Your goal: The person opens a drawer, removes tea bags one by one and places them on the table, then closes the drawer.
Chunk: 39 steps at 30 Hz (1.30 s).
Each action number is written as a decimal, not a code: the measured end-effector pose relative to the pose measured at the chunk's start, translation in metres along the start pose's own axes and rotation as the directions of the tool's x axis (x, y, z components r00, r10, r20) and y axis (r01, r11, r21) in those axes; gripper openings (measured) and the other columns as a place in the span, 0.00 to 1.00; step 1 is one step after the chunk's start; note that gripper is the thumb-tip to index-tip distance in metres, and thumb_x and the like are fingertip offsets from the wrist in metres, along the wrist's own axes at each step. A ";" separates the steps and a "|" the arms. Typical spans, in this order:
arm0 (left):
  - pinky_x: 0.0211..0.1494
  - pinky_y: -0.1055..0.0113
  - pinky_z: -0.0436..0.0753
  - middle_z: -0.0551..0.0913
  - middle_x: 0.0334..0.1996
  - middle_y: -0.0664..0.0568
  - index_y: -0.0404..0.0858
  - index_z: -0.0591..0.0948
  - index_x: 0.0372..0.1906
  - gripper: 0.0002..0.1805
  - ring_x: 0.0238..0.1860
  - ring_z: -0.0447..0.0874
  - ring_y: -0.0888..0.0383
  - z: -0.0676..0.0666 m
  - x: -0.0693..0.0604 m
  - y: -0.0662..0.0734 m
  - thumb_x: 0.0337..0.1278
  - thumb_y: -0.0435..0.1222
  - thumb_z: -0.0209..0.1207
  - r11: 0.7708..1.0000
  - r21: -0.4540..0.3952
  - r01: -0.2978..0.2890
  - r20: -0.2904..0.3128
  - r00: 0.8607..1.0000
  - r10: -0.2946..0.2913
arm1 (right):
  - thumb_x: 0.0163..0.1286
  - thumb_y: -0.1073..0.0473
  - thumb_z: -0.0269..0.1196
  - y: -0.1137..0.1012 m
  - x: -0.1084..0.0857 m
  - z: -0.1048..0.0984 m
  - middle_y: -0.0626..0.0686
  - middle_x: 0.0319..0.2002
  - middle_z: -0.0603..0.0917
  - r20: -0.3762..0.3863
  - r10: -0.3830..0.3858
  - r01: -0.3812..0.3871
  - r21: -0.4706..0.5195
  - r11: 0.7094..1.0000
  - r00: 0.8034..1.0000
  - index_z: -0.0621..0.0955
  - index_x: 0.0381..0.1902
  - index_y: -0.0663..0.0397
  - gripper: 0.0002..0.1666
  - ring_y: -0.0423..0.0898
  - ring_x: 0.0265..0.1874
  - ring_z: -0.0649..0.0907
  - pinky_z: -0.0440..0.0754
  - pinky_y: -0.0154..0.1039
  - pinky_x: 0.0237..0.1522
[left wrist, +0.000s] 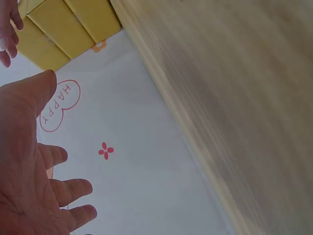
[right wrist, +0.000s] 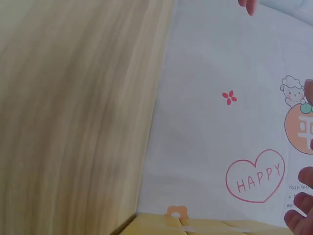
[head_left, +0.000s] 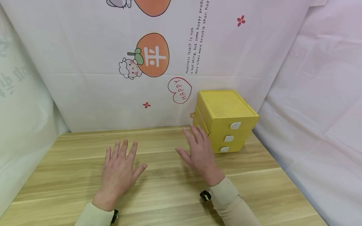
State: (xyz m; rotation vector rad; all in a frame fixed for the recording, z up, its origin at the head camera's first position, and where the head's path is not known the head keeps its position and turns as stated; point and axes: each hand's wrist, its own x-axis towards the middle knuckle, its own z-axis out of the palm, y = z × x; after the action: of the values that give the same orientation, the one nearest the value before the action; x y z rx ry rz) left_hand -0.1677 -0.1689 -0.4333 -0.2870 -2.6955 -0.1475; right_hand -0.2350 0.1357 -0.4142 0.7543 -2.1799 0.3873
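Both the left hand and right hand are spread, empty, over the wooden table, the yellow 3-drawer cabinet standing at far right, its white pull tabs probably best drawn straight toward the near side.

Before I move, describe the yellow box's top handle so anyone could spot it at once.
At the back right of the wooden table stands a yellow box, beside the right hand. On its front, the top handle is a white tab; in the head view it sits higher and farther right than the middle handle and bottom handle.
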 end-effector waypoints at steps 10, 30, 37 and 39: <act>0.77 0.31 0.54 0.66 0.76 0.30 0.40 0.67 0.80 0.48 0.76 0.60 0.29 0.001 0.000 -0.001 0.63 0.65 0.61 1.000 -0.008 -0.016 -0.041 0.999 0.016 | 0.78 0.30 0.53 0.004 0.006 -0.012 0.65 0.64 0.75 -0.073 0.027 -0.025 0.031 0.999 0.997 0.75 0.71 0.57 0.42 0.63 0.64 0.74 0.72 0.58 0.66; 0.77 0.31 0.53 0.66 0.76 0.30 0.41 0.67 0.80 0.48 0.76 0.60 0.29 0.000 0.000 0.000 0.64 0.65 0.61 1.000 -0.026 -0.011 -0.016 1.000 0.011 | 0.76 0.27 0.52 0.018 0.011 -0.032 0.68 0.66 0.75 -0.183 0.061 -0.069 -0.039 0.997 0.981 0.77 0.69 0.58 0.44 0.65 0.65 0.73 0.69 0.59 0.67; 0.77 0.31 0.54 0.68 0.75 0.30 0.41 0.68 0.79 0.48 0.76 0.61 0.30 0.002 0.000 0.001 0.63 0.65 0.61 1.000 -0.018 -0.018 -0.037 0.999 0.017 | 0.75 0.28 0.55 0.024 0.012 -0.038 0.69 0.65 0.76 -0.229 0.069 -0.081 -0.044 0.996 0.971 0.77 0.70 0.58 0.44 0.66 0.65 0.73 0.70 0.60 0.67; 0.78 0.32 0.54 0.68 0.74 0.31 0.41 0.68 0.79 0.48 0.76 0.62 0.30 0.003 0.001 0.001 0.62 0.65 0.61 1.000 -0.015 -0.020 -0.047 0.999 0.020 | 0.75 0.28 0.55 0.027 0.012 -0.040 0.69 0.65 0.76 -0.237 0.073 -0.086 -0.044 0.995 0.969 0.76 0.70 0.58 0.44 0.67 0.65 0.73 0.69 0.60 0.67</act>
State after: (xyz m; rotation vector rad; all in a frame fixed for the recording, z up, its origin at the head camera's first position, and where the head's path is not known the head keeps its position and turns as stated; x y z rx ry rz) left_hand -0.1693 -0.1669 -0.4358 -0.3115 -2.6454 -0.1671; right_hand -0.2351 0.1712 -0.3801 0.5617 -1.9927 0.4343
